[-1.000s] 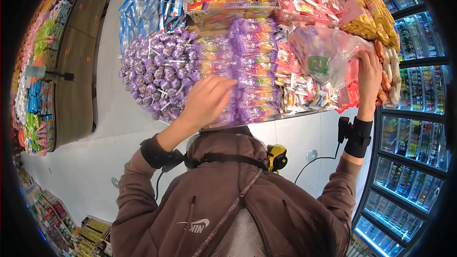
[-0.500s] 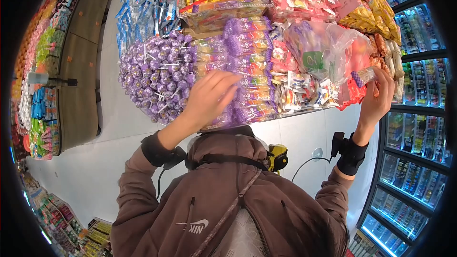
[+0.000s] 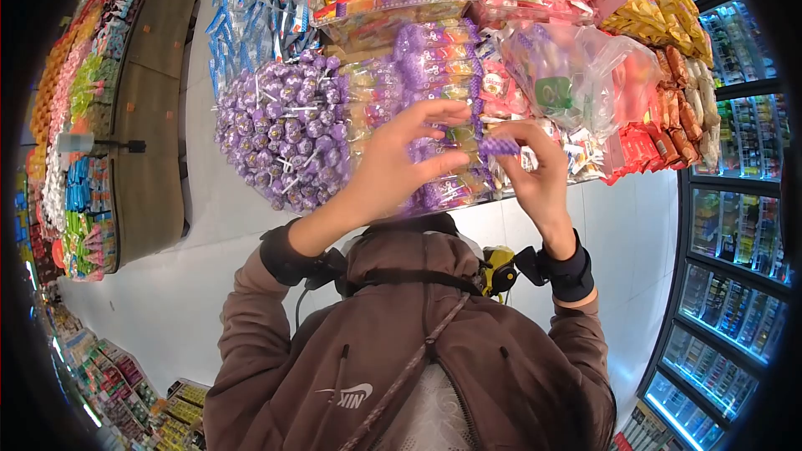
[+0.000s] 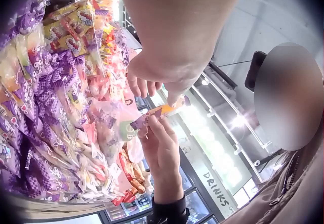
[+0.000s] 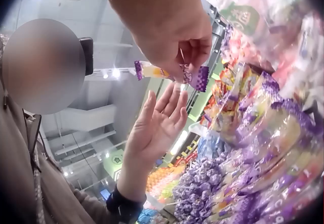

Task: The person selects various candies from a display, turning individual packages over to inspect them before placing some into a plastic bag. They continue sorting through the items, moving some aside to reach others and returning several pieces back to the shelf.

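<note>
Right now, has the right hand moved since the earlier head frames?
Yes. The right hand has moved left, from right of the clear bag to its lower left, closer to the lollipop pile. It pinches a wrapped candy.

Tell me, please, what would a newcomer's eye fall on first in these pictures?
Probably the heap of purple lollipops, left of the rows of purple packets in the head view. Next, perhaps, the small purple-ended sweet pinched by the right hand, with the open left hand close by.
</note>
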A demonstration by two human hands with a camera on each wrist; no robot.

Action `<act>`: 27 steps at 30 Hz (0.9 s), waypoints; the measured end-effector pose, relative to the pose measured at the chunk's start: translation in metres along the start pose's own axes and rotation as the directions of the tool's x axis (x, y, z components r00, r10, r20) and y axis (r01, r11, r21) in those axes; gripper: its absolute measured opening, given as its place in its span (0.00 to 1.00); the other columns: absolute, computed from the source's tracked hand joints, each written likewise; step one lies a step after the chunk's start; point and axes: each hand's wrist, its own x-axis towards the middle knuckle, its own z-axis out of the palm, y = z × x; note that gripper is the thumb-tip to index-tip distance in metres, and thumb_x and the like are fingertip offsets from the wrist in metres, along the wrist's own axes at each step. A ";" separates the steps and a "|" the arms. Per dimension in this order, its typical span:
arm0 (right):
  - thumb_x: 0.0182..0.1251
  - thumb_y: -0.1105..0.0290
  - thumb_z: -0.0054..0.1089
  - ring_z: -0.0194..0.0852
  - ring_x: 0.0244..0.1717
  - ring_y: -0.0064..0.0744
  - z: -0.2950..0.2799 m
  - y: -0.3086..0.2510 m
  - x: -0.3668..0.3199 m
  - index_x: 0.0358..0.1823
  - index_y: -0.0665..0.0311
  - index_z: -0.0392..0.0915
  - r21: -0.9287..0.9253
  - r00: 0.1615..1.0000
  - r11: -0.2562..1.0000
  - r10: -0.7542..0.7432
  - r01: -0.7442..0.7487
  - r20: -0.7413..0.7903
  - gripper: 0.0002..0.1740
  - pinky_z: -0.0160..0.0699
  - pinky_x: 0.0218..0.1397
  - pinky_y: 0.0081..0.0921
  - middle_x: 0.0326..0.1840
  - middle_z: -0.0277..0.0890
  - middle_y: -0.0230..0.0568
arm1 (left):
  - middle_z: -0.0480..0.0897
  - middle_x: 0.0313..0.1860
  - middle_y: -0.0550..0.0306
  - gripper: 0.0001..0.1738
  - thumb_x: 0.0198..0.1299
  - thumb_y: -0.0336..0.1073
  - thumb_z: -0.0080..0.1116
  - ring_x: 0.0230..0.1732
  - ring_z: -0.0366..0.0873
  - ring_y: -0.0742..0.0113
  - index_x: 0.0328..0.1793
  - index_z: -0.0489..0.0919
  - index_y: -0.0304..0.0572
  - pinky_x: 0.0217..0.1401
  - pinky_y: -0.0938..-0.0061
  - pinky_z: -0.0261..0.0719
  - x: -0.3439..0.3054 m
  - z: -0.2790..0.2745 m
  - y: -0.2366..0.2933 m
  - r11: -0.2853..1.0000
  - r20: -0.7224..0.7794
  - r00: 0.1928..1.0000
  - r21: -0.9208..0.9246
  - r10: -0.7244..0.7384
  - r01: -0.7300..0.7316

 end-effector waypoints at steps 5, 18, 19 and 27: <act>0.52 0.74 0.64 0.60 0.22 0.13 0.026 0.011 -0.006 0.38 0.67 0.76 0.260 0.957 0.923 0.259 -0.285 0.131 0.11 0.61 0.26 0.14 0.21 0.66 0.26 | 0.74 0.52 0.57 0.24 0.51 0.29 0.61 0.54 0.71 0.70 0.56 0.70 0.39 0.53 0.73 0.70 0.003 0.001 -0.009 0.994 -0.054 0.997 -0.090 -0.061 0.056; 0.55 0.70 0.64 0.54 0.19 0.08 0.044 0.015 -0.013 0.37 0.64 0.74 0.337 0.851 0.791 0.409 -0.511 0.331 0.11 0.54 0.21 0.12 0.17 0.61 0.20 | 0.76 0.39 0.57 0.17 0.54 0.34 0.61 0.40 0.75 0.73 0.48 0.73 0.35 0.38 0.79 0.78 0.004 -0.003 -0.034 0.872 -0.134 0.932 -0.419 -0.336 0.254; 0.55 0.70 0.63 0.54 0.19 0.09 0.048 0.018 -0.016 0.37 0.64 0.73 0.395 0.851 0.760 0.397 -0.515 0.345 0.11 0.54 0.21 0.12 0.17 0.62 0.20 | 0.76 0.39 0.57 0.16 0.54 0.34 0.61 0.40 0.75 0.73 0.48 0.73 0.35 0.37 0.79 0.78 0.004 -0.003 -0.035 0.873 -0.135 0.930 -0.413 -0.341 0.260; 0.55 0.72 0.62 0.55 0.22 0.12 0.048 0.016 -0.020 0.43 0.62 0.69 0.411 0.847 0.762 0.329 -0.499 0.417 0.15 0.57 0.25 0.14 0.19 0.61 0.22 | 0.77 0.37 0.58 0.15 0.55 0.33 0.60 0.37 0.75 0.74 0.47 0.73 0.35 0.34 0.80 0.78 0.006 -0.006 -0.037 0.866 -0.151 0.918 -0.416 -0.367 0.278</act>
